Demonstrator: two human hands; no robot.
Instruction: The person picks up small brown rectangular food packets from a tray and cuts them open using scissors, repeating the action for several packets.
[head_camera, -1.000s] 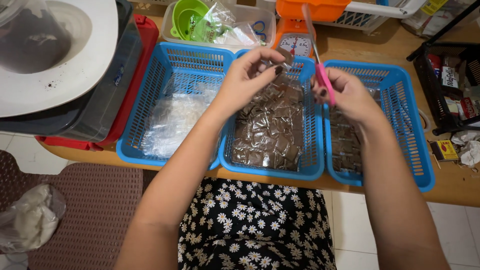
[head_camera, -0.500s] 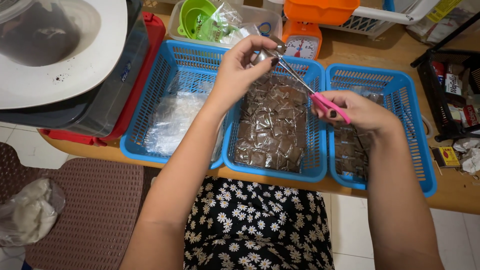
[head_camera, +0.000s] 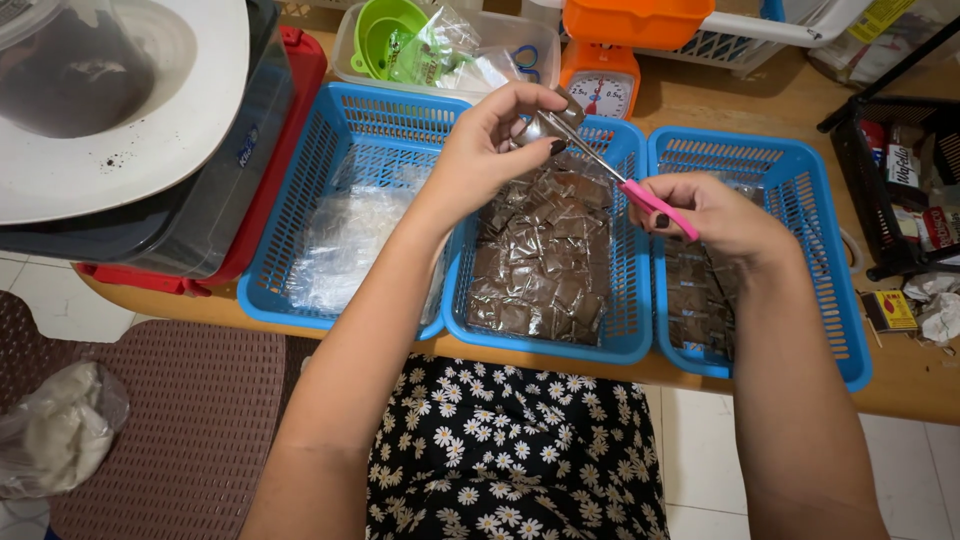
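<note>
Pink-handled scissors (head_camera: 620, 185) are grasped in the right hand (head_camera: 715, 215), fingers clenched around the handles; the metal blades run up and to the left toward the left hand (head_camera: 490, 145). Left-hand grip: thumb and fingertips pinch a small clear packet (head_camera: 568, 108) of dark brown contents, held above the far edge of the middle basket (head_camera: 610, 345). The blade tips meet the packet at its lower edge; whether the blades are parted or closed cannot be told.

Three blue plastic baskets stand side by side along the near edge of the wooden counter (head_camera: 905, 385):
- Left basket (head_camera: 275, 285): holds clear empty plastic bags.
- Middle basket: filled with small dark brown sealed packets.
- Right basket (head_camera: 830, 290): holds more dark packets, partly hidden by the right forearm.

Behind the baskets, toward the far edge of the counter, stands an orange kitchen scale (head_camera: 600, 85) beside a clear tub (head_camera: 525, 40) containing a green funnel (head_camera: 385, 30). At the left end, a white bowl (head_camera: 190, 130) rests on a dark container.
</note>
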